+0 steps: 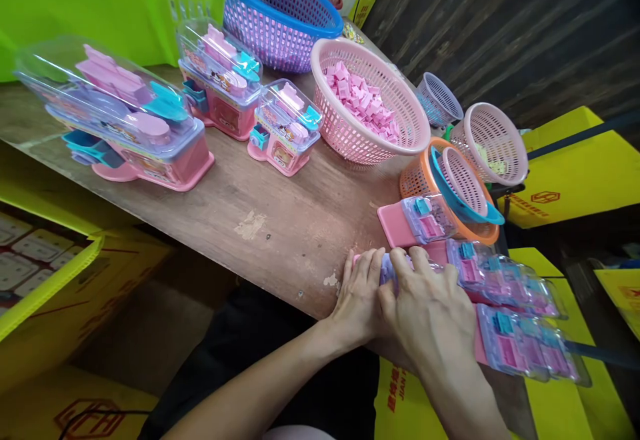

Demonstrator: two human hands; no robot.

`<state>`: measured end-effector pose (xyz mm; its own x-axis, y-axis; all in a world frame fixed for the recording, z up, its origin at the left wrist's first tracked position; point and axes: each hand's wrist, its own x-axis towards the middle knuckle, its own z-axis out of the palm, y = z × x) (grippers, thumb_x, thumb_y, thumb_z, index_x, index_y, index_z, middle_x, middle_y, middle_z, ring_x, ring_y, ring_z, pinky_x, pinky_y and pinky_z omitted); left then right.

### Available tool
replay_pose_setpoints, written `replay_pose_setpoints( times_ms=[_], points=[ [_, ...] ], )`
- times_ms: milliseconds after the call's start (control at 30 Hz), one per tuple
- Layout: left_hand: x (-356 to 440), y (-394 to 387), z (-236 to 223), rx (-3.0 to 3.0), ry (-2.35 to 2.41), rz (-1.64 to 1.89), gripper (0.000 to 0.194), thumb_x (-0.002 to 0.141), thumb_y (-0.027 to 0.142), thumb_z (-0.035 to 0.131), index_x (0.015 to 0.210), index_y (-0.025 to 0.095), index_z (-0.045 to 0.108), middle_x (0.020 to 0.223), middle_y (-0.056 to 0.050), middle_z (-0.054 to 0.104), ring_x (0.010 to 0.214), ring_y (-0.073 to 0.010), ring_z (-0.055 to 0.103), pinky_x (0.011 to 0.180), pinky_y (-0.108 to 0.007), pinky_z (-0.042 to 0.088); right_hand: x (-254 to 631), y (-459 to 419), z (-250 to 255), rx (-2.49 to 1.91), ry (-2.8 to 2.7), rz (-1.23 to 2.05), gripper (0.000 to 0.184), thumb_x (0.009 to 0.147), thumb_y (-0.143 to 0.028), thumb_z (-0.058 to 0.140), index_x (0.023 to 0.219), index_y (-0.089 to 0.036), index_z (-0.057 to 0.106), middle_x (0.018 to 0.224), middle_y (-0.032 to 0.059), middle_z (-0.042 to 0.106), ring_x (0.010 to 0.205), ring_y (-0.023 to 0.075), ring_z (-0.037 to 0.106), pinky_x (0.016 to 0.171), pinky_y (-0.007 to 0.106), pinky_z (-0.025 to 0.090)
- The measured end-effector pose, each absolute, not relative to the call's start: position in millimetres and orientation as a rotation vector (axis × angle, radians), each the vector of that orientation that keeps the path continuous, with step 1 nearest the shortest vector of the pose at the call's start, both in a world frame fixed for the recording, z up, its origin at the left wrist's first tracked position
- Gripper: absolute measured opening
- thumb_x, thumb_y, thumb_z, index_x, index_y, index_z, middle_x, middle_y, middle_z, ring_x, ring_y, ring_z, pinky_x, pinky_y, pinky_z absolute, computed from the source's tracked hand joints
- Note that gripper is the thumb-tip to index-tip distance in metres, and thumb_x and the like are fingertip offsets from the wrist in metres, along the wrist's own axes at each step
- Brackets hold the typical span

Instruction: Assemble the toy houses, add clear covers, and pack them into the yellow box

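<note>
Head view, and both hands are down at the near edge of the bench (pixel 280 227). The left hand (pixel 357 300) and right hand (pixel 430 313) sit side by side, fingers (pixel 373 263) pressed together and bearing down on a small pink toy pack (pixel 393 268) with a clear cover; most of it is hidden under the palms, so how firmly it is gripped I cannot tell.

Risk one: that pack sits right at the bench edge, above the person's lap. Uneven pressure could tip it off the bench.

Risk two: just to the right, a row of finished packs (pixel 510 307) overhangs the edge, close to the right hand. A nudge from that wrist could send them off the edge.

Another pack (pixel 417 221) lies just beyond the fingers, touching the orange basket (pixel 425 180), so room is tight there.

Further back, the pink basket of pink pieces (pixel 367 103) and three larger boxed toy sets (pixel 200 103) look well apart from the hands and seem safe.
</note>
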<state>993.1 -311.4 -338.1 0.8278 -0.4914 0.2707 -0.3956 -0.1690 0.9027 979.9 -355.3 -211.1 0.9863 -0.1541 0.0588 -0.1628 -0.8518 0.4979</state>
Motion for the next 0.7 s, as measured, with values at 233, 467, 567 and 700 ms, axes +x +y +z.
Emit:
replay_pose_setpoints(
  times_ms=[233, 467, 567, 700],
  points=[
    [990.9, -312.2, -338.8, 1.783, -0.671, -0.111, 0.073, 0.074, 0.039, 0.055, 0.138, 0.020, 0.024, 0.138, -0.011, 0.040, 0.131, -0.0253, 0.031, 0.113, -0.052, 0.013, 980.6, -359.4, -212.8, 2.599, -0.208, 0.039, 0.020, 0.077, -0.026, 0.050, 0.095, -0.025, 0.057, 0.097, 0.0098, 0.056, 0.073, 0.0242, 0.044, 0.056, 0.034, 0.028],
    [989.3, -316.5, -344.3, 1.733, -0.681, -0.068, 0.118, 0.046, 0.059, 0.071, 0.140, 0.012, 0.016, 0.136, -0.017, 0.039, 0.128, -0.0331, 0.033, 0.112, -0.056, 0.012, 983.0, -376.5, -211.8, 2.723, -0.157, -0.059, 0.021, 0.077, -0.026, 0.049, 0.096, -0.025, 0.057, 0.095, 0.0050, 0.057, 0.071, 0.0207, 0.045, 0.063, 0.034, 0.035],
    [989.7, -316.4, -345.8, 1.713, -0.682, -0.091, 0.128, 0.042, 0.060, 0.073, 0.142, 0.011, 0.009, 0.137, -0.019, 0.036, 0.129, -0.0346, 0.032, 0.110, -0.057, 0.020, 983.1, -387.9, -212.8, 2.811, -0.144, -0.112, 0.026, 0.079, -0.027, 0.048, 0.104, -0.025, 0.055, 0.101, 0.0039, 0.056, 0.073, 0.0199, 0.048, 0.066, 0.034, 0.039],
    [988.6, -313.2, -348.7, 1.724, -0.726, -0.075, 0.134, 0.042, 0.058, 0.075, 0.143, 0.013, 0.000, 0.141, -0.021, 0.028, 0.132, -0.0374, 0.027, 0.107, -0.058, 0.026, 978.0, -395.3, -218.2, 2.968, -0.177, -0.084, 0.032, 0.082, -0.030, 0.046, 0.114, -0.023, 0.051, 0.109, 0.0058, 0.054, 0.084, 0.0212, 0.053, 0.072, 0.036, 0.045]
  ],
)
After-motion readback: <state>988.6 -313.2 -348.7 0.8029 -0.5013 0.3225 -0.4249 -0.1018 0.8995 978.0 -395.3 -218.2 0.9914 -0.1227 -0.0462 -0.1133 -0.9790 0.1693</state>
